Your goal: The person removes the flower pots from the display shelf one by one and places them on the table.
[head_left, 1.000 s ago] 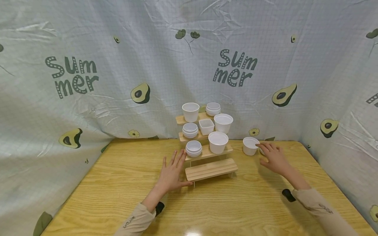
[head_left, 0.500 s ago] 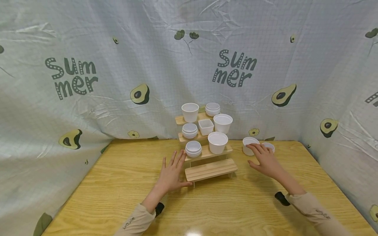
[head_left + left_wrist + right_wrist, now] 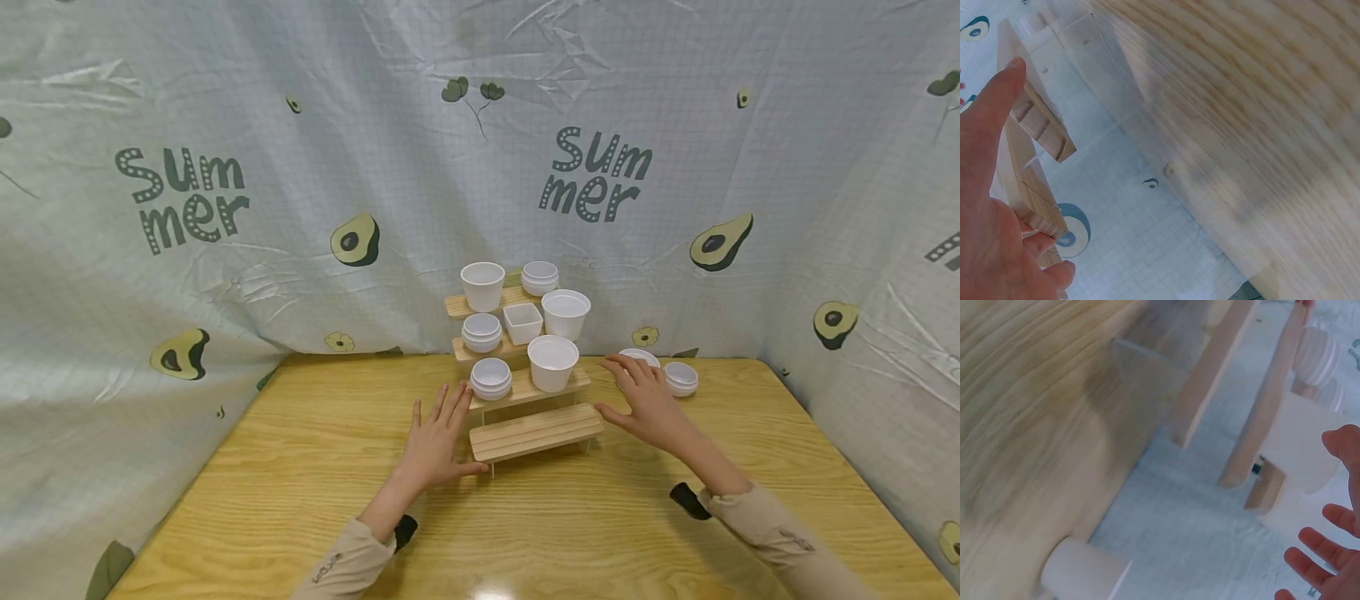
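Observation:
My left hand (image 3: 433, 446) rests against the left end of a tiered wooden stand (image 3: 536, 429), fingers spread. In the left wrist view its thumb (image 3: 1007, 81) lies at the end of one board (image 3: 1044, 125). Above the table, just right of the stand, my right hand (image 3: 651, 408) holds nothing, its fingers apart. Behind its fingertips a white pot (image 3: 640, 356) is partly hidden. On the third step stand a ribbed round pot (image 3: 491, 379) and a larger tapered pot (image 3: 553, 364); the lowest step carries nothing.
Higher steps hold a square pot (image 3: 522, 323), a ribbed pot (image 3: 482, 332) and tapered pots, one at the top left (image 3: 482, 287). A low ribbed pot (image 3: 680, 379) stands on the wooden table (image 3: 315, 450) at right. A printed cloth (image 3: 420, 150) hangs behind.
My right hand has moved left, away from the low ribbed pot and across the tapered pot, towards the stand. That ribbed pot now shows fully. My left hand has stayed in place.

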`<state>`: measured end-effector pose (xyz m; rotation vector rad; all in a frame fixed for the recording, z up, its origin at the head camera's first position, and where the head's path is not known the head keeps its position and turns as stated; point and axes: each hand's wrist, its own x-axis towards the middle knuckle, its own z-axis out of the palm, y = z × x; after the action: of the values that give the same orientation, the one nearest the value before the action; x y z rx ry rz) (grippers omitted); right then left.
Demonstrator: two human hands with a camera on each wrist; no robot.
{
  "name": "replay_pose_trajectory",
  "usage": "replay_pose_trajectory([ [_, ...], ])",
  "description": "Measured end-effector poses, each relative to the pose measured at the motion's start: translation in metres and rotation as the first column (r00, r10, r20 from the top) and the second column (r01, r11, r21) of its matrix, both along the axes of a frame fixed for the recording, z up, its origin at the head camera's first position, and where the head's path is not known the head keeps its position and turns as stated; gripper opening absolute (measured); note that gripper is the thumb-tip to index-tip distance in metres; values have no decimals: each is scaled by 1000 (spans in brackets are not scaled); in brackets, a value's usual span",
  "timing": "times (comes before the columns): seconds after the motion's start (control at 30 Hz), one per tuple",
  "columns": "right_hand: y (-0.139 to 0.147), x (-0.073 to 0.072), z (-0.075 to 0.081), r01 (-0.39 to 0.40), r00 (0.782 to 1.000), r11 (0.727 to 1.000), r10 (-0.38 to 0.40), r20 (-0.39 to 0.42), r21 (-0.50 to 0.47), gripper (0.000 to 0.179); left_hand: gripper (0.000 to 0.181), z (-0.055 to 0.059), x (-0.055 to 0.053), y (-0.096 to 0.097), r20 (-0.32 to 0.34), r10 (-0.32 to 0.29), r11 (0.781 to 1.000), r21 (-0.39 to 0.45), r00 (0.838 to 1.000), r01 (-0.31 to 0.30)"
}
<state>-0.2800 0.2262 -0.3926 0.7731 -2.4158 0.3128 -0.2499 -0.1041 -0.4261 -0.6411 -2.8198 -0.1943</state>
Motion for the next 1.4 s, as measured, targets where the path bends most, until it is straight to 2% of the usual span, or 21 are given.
replay_pose_trajectory([
  [0.27,-25,0,9,-39,999,998,38,-13,-58,66,111,-1,-1,1,-7,-2,1000,0,1000,2],
  [0.43,-38,-3,12,-55,998,998,54,-11,-41,64,111,-2,-2,1,-21,-3,1000,-13,1000,2],
  [0.67,-54,-10,17,-63,996,998,61,-70,-22,64,112,-2,-2,1,-20,-3,1000,-12,1000,3],
  [0.8,-61,-13,19,-29,996,999,30,-83,15,61,112,-2,-3,0,-12,-8,1000,3,1000,8],
  [1.07,-70,-20,22,46,998,996,-42,-54,75,57,111,-2,-2,-2,-6,-11,1000,9,1000,11],
  [1.4,-73,-29,20,4,1000,1000,-4,-23,26,51,111,-1,-1,-1,7,-7,1000,18,1000,7],
])
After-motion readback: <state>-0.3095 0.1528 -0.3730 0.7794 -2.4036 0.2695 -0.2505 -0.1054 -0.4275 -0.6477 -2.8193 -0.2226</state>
